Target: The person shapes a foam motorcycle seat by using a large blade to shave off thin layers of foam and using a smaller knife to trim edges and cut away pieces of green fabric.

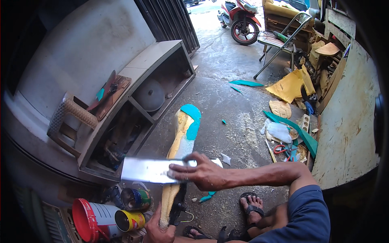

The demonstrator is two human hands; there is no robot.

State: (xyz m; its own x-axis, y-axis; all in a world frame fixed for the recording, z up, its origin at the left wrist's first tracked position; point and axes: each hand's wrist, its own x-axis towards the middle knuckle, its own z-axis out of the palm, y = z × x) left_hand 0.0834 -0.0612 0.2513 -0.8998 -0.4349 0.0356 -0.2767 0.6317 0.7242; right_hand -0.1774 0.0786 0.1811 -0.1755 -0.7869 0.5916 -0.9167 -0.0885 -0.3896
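Observation:
My right hand (194,172) is closed on a wide, shiny rectangular metal tool (142,170), slightly blurred, held crosswise over a long foam cushion on a black base, like a vehicle seat. The cushion (178,141) has yellowish foam, a white part and a teal layer (193,124) at its far end. My left hand (158,229) grips the cushion's near end at the lower edge of the view. A thin metal wire (188,218) juts from the black base. The part of the cushion beneath the tool is hidden.
Paint cans (95,218) stand at lower left, beside a low cabinet (135,65) with scraps on top. A board (344,121), foam scraps, scissors (279,149) and a folding chair (273,40) are at right. Offcuts and crumbs litter the floor; a scooter (239,26) stands at the doorway.

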